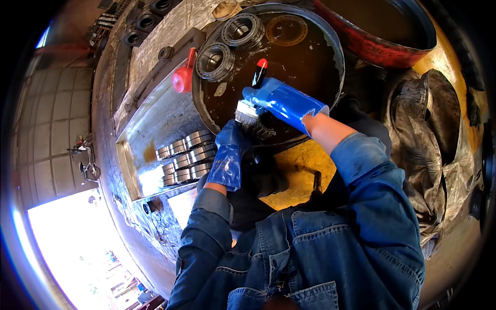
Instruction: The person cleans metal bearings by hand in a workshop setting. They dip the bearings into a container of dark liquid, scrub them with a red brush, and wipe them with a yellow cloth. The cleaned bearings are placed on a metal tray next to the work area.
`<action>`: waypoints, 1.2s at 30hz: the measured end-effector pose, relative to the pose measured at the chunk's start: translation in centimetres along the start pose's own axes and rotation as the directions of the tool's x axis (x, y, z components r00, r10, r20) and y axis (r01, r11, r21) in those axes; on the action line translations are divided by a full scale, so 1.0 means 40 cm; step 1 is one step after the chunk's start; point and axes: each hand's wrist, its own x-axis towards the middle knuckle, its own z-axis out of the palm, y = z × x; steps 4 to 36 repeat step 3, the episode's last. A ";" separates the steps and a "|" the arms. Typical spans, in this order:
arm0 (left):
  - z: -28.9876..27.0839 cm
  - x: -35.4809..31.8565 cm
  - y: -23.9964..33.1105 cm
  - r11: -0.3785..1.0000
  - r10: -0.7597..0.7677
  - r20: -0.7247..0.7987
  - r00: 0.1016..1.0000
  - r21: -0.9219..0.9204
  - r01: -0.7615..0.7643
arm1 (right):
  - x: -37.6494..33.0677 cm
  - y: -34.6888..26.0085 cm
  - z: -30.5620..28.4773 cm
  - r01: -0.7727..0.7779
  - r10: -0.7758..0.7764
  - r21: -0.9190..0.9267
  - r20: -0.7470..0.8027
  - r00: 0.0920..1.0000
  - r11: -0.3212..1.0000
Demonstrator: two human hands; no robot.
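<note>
My right hand, in a blue rubber glove, is closed around a paintbrush with a black, red-tipped handle. The brush's bristles point down and meet a dark, ridged bearing part. My left hand, gloved the same way, grips that part from the left; its fingers are partly hidden. Both hands are over the near side of a round drum of brown liquid. Two large bearings rest at its far left, beside a flat perforated ring.
A metal tray on the left holds rows of shiny steel rings. Between tray and drum stands a red can. Another red-sided drum is at the far right, above a dirty cloth. Dark rings lie at the far left.
</note>
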 end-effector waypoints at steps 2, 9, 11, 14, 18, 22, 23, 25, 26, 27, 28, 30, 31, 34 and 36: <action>-0.016 -0.012 -0.002 0.998 0.020 0.012 1.000 -0.052 -0.019 | 0.055 0.029 0.027 -0.067 0.064 -0.023 -0.108 0.992 0.997; -0.002 -0.006 -0.031 0.997 0.050 0.007 0.999 -0.055 -0.050 | 0.074 0.039 0.001 -0.106 0.104 -0.025 -0.046 0.993 0.994; -0.002 -0.006 -0.031 0.997 0.050 0.007 0.999 -0.055 -0.050 | 0.074 0.039 0.001 -0.106 0.104 -0.025 -0.046 0.993 0.994; -0.002 -0.006 -0.031 0.997 0.050 0.007 0.999 -0.055 -0.050 | 0.074 0.039 0.001 -0.106 0.104 -0.025 -0.046 0.993 0.994; -0.002 -0.006 -0.031 0.997 0.050 0.007 0.999 -0.055 -0.050 | 0.074 0.039 0.001 -0.106 0.104 -0.025 -0.046 0.993 0.994; -0.002 -0.006 -0.031 0.997 0.050 0.007 0.999 -0.055 -0.050 | 0.074 0.039 0.001 -0.106 0.104 -0.025 -0.046 0.993 0.994; -0.002 -0.006 -0.031 0.997 0.050 0.007 0.999 -0.055 -0.050 | 0.074 0.039 0.001 -0.106 0.104 -0.025 -0.046 0.993 0.994; -0.002 -0.006 -0.031 0.997 0.050 0.007 0.999 -0.055 -0.050 | 0.074 0.039 0.001 -0.106 0.104 -0.025 -0.046 0.993 0.994; -0.002 -0.006 -0.031 0.997 0.050 0.007 0.999 -0.055 -0.050 | 0.074 0.039 0.001 -0.106 0.104 -0.025 -0.046 0.993 0.994; -0.002 -0.006 -0.031 0.997 0.050 0.007 0.999 -0.055 -0.050 | 0.074 0.039 0.001 -0.106 0.104 -0.025 -0.046 0.993 0.994; -0.002 -0.006 -0.031 0.997 0.050 0.007 0.999 -0.055 -0.050 | 0.074 0.039 0.001 -0.106 0.104 -0.025 -0.046 0.993 0.994; -0.002 -0.006 -0.031 0.997 0.050 0.007 0.999 -0.055 -0.050 | 0.074 0.039 0.001 -0.106 0.104 -0.025 -0.046 0.993 0.994; -0.002 -0.006 -0.031 0.997 0.050 0.007 0.999 -0.055 -0.050 | 0.074 0.039 0.001 -0.106 0.104 -0.025 -0.046 0.993 0.994; -0.002 -0.006 -0.031 0.997 0.050 0.007 0.999 -0.055 -0.050 | 0.074 0.039 0.001 -0.106 0.104 -0.025 -0.046 0.993 0.994; -0.002 -0.006 -0.031 0.997 0.050 0.007 0.999 -0.055 -0.050 | 0.074 0.039 0.001 -0.106 0.104 -0.025 -0.046 0.993 0.994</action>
